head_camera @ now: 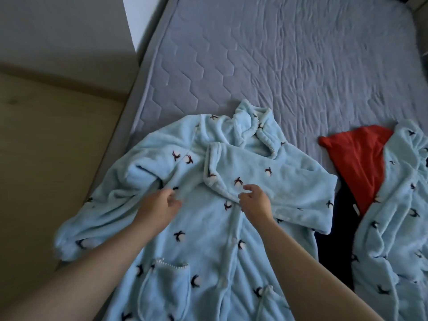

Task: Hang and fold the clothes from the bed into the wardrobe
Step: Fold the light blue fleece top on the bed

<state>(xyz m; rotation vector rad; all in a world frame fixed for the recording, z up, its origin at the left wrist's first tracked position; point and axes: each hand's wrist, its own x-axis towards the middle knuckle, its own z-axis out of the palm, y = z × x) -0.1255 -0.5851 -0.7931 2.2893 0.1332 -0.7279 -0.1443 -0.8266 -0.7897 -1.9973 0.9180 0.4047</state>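
Observation:
A light blue fleece pyjama top [203, 232] with small dark prints lies front up on the grey mattress [278, 66], collar toward the far side. Its right sleeve [266, 179] is folded across the chest, and its left sleeve stretches out toward the bed's left edge. My left hand [159, 205] hovers over the chest with fingers loosely curled, holding nothing that I can see. My right hand [254, 200] pinches the lower edge of the folded sleeve.
A red garment [361, 163] lies to the right, partly under a second light blue fleece piece [393, 228]. A dark garment [333, 246] shows between the two blue pieces. Left of the bed there is wooden floor [46, 158] and a white wall.

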